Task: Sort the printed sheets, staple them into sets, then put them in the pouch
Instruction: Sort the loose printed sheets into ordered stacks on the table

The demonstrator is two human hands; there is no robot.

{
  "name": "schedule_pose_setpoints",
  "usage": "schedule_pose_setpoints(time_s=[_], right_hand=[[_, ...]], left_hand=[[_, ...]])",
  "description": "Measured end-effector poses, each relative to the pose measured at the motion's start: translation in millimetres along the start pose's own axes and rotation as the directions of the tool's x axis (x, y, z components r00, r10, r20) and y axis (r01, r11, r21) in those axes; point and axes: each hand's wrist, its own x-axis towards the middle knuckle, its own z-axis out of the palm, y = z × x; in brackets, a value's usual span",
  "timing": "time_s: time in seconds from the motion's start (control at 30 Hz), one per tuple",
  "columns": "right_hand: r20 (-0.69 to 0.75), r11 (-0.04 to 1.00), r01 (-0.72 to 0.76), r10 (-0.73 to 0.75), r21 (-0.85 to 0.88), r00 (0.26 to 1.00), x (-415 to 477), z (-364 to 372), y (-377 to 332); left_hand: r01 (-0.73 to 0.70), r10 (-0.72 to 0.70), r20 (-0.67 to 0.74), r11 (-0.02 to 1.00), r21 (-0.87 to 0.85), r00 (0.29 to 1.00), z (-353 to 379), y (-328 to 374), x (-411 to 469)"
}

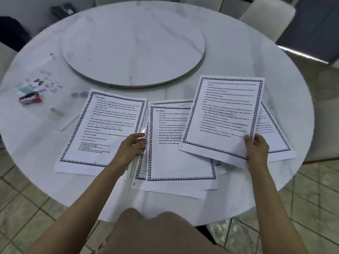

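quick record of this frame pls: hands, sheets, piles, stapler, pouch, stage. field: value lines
left hand: left hand rests on the right edge of the left pile
right hand: right hand pinches the held sheet at its lower right corner
held sheet: lifted, tilted, over the middle pile and right pile
piles: three, side by side on the table
stapler: stapler untouched, lying on the pouch, far left
pouch: clear with coloured prints, flat
stage: sorting; stapling not yet begun
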Motion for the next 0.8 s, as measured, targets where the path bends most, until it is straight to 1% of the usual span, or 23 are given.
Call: schedule_pose_setpoints(time_s=[0.1,0.2,0.37,0.5,0.6,0.67,0.73,0.8], right_hand=[[-0.036,0.995,-0.102,0.103,0.019,0.994,1,-12,18],[-0.025,0.985,-0.169,0.17,0.026,0.985,0,-18,27],[0.025,0.981,-0.192,0.192,0.028,0.981,-7,-15,34],[0.059,0.987,-0.159,0.159,0.003,0.985,-12,-10,32],[0.072,0.991,-0.132,0.133,-0.018,0.988,-12,-8,34],[0.081,0.992,-0.127,0.127,-0.007,0.989,-11,-8,35],[0.079,0.989,-0.14,0.136,0.048,0.988,-11,-9,31],[0.059,0.983,-0.141,0.135,0.116,0.989,-10,-11,25]], left_hand=[[0.006,-0.006,0.0,1.0,0.0,1.0,4,0,0],[0.011,-0.011,-0.007,1.0,0.006,1.0,9,0,2],[0.061,-0.061,-0.03,0.998,-0.016,0.998,13,1,7],[0.082,-0.082,-0.021,0.997,-0.013,0.996,19,3,12],[0.075,-0.073,-0.028,0.993,0.092,0.997,29,4,14],[0.031,-0.026,-0.025,0.98,0.196,0.999,37,2,13],[-0.028,0.039,-0.035,0.962,0.271,0.999,46,1,10],[-0.06,0.086,-0.079,0.956,0.287,0.993,51,-1,8]])
